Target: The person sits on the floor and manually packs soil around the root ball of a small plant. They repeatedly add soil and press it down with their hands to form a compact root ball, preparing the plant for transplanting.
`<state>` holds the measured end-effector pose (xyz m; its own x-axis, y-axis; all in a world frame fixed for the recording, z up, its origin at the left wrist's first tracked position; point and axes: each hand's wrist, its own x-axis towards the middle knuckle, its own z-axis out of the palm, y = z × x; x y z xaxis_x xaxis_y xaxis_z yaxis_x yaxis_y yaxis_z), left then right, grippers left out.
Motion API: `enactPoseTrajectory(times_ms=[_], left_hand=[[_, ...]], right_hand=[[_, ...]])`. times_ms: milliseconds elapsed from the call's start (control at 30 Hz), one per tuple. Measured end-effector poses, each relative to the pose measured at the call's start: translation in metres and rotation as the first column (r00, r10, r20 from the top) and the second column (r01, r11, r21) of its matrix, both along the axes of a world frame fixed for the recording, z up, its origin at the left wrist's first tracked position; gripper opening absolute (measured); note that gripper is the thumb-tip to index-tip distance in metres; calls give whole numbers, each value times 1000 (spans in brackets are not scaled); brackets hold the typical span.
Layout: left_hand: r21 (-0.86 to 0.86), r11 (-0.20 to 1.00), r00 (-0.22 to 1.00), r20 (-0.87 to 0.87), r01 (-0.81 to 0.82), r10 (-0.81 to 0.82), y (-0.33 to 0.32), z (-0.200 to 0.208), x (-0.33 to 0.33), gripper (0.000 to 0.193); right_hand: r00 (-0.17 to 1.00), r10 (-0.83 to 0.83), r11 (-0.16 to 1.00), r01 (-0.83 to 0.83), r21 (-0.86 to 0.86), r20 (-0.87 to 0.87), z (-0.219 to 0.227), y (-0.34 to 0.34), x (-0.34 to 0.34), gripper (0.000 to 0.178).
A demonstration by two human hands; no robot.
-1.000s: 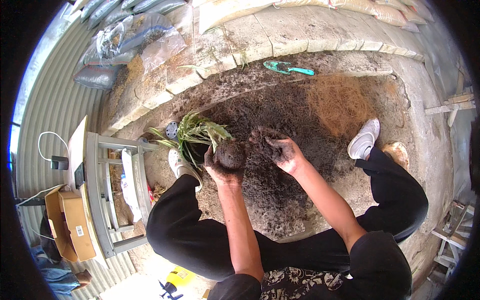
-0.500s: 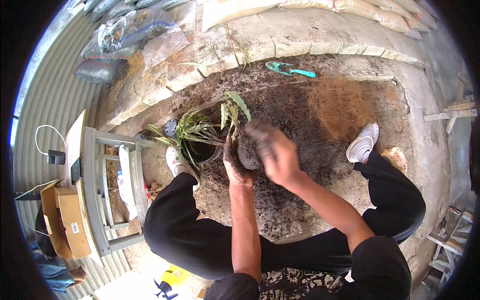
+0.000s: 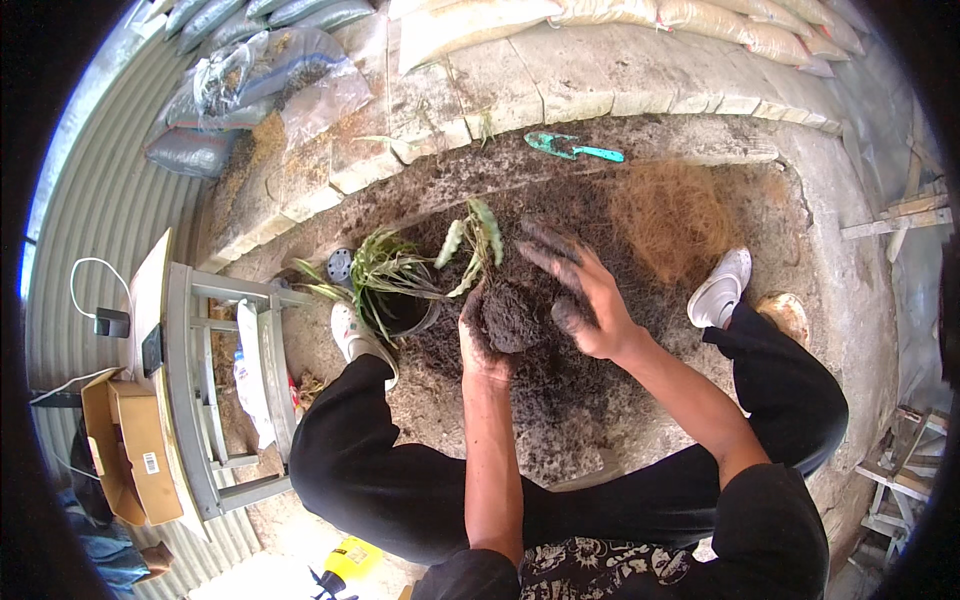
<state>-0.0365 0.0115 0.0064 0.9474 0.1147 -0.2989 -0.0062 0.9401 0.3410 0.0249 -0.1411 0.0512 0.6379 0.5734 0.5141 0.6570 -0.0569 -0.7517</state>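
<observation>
My left hand [image 3: 481, 337] is wrapped round the root ball [image 3: 511, 317] of a plant, a dark clump of soil. From its top rise the plant's thick green leaves [image 3: 484, 228], leaning up and away from me. Just to the right my right hand [image 3: 580, 290] is spread, its fingers apart and smeared with dark soil, with a gap between it and the clump. Left of my left hand stands a black pot [image 3: 408, 316], and long, partly dried leafy stems [image 3: 385, 268] lie over its rim.
Dark loose soil [image 3: 560, 390] covers the ground between my feet. A heap of brown fibre [image 3: 675, 215] lies at the right, and a turquoise trowel [image 3: 574, 148] beyond. A small grey pot [image 3: 341, 265] sits beside the stems. At left stands a grey wooden table [image 3: 190, 370]; filled sacks [image 3: 600, 22] line the back.
My right hand has moved off the root ball to the right and its fingers have opened out. In my left hand the root ball has turned, showing more of its soil.
</observation>
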Motion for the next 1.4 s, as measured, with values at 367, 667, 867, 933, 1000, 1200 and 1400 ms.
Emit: enactPoseTrajectory(times_ms=[367,667,867,933,1000,1200,1400], left_hand=[[61,988,987,-79,142,-138,-27,-54,-13,34],[-111,991,967,251,80,-50,-7,-20,2,46],[359,921,987,-1,-151,162,-32,-40,7,55],[512,806,937,-4,-298,350,-34,-64,10,50],[750,639,884,-167,-174,437,-32,-76,8,49],[534,841,940,-232,-91,249,-40,-33,11,48],[856,514,883,-199,-55,426,-77,-21,2,49]], right_hand=[[986,-131,983,116,140,99,-71,6,-38,30],[773,196,896,108,430,-603,-44,23,-20,79],[-129,313,880,413,236,-941,-31,22,-20,43],[-72,308,868,430,250,-949,-44,22,-23,42],[-44,306,851,461,252,-951,-56,21,-26,40],[79,318,789,531,309,-945,-83,23,-17,35],[374,49,816,519,253,-926,-95,28,-32,25]])
